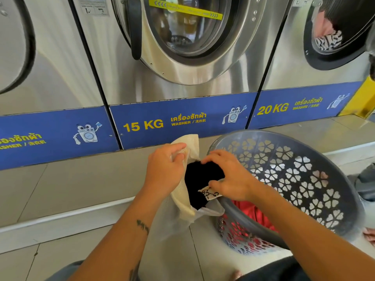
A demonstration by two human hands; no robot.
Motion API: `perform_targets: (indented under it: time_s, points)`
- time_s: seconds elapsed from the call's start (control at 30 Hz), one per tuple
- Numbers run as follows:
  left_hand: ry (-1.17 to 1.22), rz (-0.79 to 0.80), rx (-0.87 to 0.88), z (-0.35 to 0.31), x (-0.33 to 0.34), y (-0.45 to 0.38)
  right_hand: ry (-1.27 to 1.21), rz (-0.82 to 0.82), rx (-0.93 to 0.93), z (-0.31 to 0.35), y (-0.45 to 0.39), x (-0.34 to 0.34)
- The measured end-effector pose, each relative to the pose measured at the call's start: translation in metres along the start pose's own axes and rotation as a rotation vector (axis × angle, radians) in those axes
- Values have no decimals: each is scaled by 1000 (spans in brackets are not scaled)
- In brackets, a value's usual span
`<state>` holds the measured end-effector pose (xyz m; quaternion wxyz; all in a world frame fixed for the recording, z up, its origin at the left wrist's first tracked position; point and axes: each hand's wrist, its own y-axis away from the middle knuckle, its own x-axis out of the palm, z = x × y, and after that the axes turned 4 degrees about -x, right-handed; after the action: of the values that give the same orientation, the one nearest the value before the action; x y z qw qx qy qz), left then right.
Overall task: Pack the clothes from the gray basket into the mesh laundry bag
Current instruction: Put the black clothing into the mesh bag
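A cream mesh laundry bag (187,142) hangs open just left of the gray basket (294,169). My left hand (164,169) grips the bag's rim and holds its mouth apart. My right hand (231,177) is closed on a black garment (200,179) with a white label, pressing it into the bag's opening. The basket is tilted toward me, with a flower-shaped cut-out wall. A red garment (249,211) lies at its bottom, partly hidden by my right forearm.
A row of steel front-load washers (182,47) stands behind, on a raised tiled step (71,189). The right washer's open door shows clothes inside. Tiled floor (60,256) lies to the left. A pink cloth (369,234) and a grey shoe (365,179) sit at the far right.
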<state>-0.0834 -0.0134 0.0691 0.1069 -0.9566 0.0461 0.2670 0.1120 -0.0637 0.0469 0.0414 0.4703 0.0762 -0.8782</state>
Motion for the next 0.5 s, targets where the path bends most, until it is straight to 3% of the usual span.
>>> perform_targets:
  time_s: [0.13, 0.33, 0.4, 0.5]
  points:
    - [-72, 29, 5, 2, 3, 1, -16, 135, 159, -11, 3, 7]
    - [-86, 48, 7, 3, 2, 1, 359, -62, 48, 5, -2, 20]
    - [-101, 59, 16, 2, 2, 2, 318, -145, 13, 19, -3, 22]
    - [-83, 69, 0, -1, 1, 3, 52, -193, 29, 36, -6, 28]
